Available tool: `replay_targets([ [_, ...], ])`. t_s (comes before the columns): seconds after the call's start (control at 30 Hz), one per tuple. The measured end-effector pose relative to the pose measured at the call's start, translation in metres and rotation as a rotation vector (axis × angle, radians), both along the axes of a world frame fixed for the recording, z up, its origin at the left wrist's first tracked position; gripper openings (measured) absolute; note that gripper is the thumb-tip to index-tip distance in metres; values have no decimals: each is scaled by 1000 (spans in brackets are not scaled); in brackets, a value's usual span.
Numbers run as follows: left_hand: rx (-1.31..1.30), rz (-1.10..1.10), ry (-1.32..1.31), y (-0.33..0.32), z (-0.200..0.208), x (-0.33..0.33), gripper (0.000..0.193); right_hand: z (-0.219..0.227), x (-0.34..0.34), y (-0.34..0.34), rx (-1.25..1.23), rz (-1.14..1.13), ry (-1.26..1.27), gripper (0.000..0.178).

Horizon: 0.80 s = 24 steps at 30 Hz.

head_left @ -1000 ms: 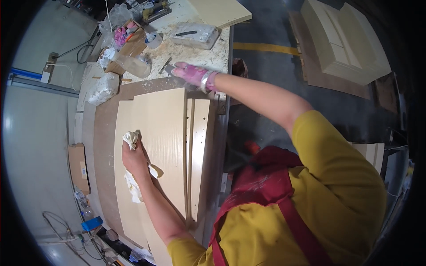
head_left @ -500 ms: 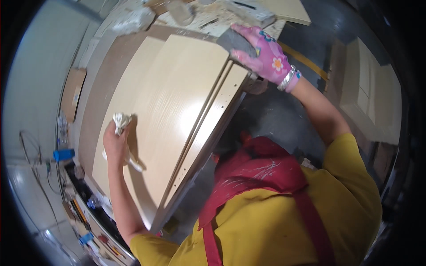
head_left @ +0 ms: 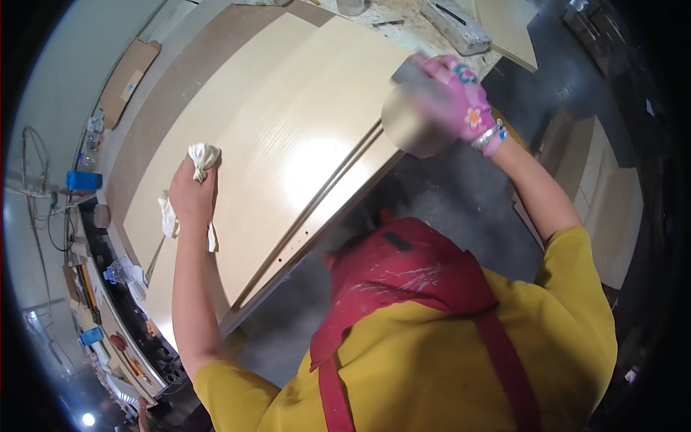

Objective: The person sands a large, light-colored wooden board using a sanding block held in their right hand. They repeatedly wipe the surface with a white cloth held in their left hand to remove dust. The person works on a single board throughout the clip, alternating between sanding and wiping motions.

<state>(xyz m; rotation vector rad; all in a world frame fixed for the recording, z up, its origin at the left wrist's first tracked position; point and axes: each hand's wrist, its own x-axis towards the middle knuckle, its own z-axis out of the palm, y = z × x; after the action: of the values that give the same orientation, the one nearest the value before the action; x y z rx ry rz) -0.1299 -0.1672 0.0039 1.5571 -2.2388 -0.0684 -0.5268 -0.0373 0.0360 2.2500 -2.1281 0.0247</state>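
My left hand [head_left: 193, 194] is bare and closed around a crumpled white cloth [head_left: 204, 157]. Ends of the cloth hang out below the fist, over the pale wood-grain panel [head_left: 266, 137]. At the panel's far right corner, my right hand [head_left: 464, 97], in a pink flowered glove, grips a curved piece [head_left: 414, 122] that is grey on one part and tan on another. Motion smears this piece, and its exact kind cannot be made out. Two long grooves run along the panel's near right edge, beside a strip with small drilled holes.
Behind the panel is a stained worktop [head_left: 392, 18] with a whitish block [head_left: 455, 27] on it. Tools and a blue box [head_left: 84, 181] line the left side. Stacked pale boards [head_left: 608, 209] stand on the right. A red apron [head_left: 410, 281] hangs over my front.
The view has shifted relative to the panel. My right hand now holds the curved piece over the corner, showing its tan face. My left hand still grips the cloth.
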Motion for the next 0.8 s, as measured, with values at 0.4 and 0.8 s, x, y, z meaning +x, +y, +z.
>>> replay_targets([
  [0.4,-77,-122,-62,-8,-15,20,32,-16,94,33,-213,154,-347,56],
  [0.8,-65,-338,-101,-3,5,73,31,-19,290,75,-185,804,-640,60],
])
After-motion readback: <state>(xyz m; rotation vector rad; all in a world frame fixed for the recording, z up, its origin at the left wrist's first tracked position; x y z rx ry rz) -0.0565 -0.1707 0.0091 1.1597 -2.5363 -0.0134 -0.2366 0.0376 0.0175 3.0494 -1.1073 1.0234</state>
